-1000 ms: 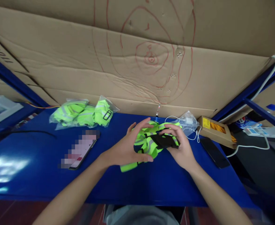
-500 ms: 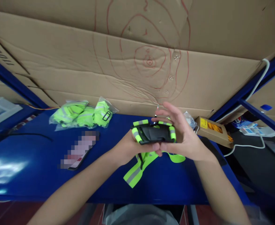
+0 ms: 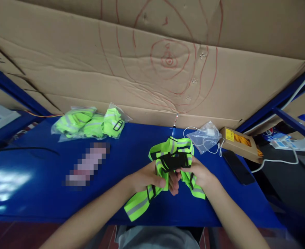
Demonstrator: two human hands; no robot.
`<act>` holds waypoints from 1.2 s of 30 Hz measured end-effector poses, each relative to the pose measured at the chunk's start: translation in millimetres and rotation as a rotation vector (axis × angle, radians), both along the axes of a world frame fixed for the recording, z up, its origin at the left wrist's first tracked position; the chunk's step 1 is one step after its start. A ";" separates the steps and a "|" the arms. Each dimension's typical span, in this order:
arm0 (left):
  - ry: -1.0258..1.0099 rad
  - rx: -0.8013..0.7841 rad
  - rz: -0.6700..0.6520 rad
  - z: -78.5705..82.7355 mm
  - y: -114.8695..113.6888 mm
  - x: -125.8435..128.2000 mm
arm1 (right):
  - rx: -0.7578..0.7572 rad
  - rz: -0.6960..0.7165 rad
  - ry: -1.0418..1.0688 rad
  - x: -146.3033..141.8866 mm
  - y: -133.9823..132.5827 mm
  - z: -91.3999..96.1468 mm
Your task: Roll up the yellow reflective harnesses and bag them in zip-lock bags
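Note:
A neon yellow-green reflective strap with grey stripes hangs in loops between my two hands, above the blue table. Its black plastic buckle faces up at the middle of the bundle. My left hand is closed round the left side, thumb over the webbing and fingertips showing beneath the buckle. On the other side, my right hand grips the strap by the buckle's right end, its fingers partly hidden behind the webbing. Loose strap ends with black sliders droop below both hands.
Clear bags of similar straps lie at the back left, with a blurred-out phone-like object in front. To the right are a bagged white cable, a dark phone and a cardboard box. Cardboard walls the table's back.
My right hand has come down from its raised, spread pose and closed on the strap. The bundle has tilted and loosened, its loops opening out and ends hanging lower. The view has shifted slightly.

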State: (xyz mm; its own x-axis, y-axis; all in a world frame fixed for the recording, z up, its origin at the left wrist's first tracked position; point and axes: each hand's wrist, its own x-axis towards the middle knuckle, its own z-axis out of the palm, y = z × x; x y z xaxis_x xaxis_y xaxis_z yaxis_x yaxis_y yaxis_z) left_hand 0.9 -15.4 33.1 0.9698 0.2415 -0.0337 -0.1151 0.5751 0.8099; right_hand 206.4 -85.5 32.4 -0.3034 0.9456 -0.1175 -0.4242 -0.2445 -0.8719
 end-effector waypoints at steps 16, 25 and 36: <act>0.127 0.780 0.443 6.2 -19.0 0.7 | 0.221 -0.313 -0.315 -2.0 -16.6 -9.0; 0.205 0.295 0.477 -2.9 -21.4 12.5 | 0.479 -0.329 -0.745 -12.2 -10.4 -1.2; 0.321 -0.128 0.409 -21.8 -20.1 15.3 | 0.279 -0.378 -0.754 2.0 -7.9 9.2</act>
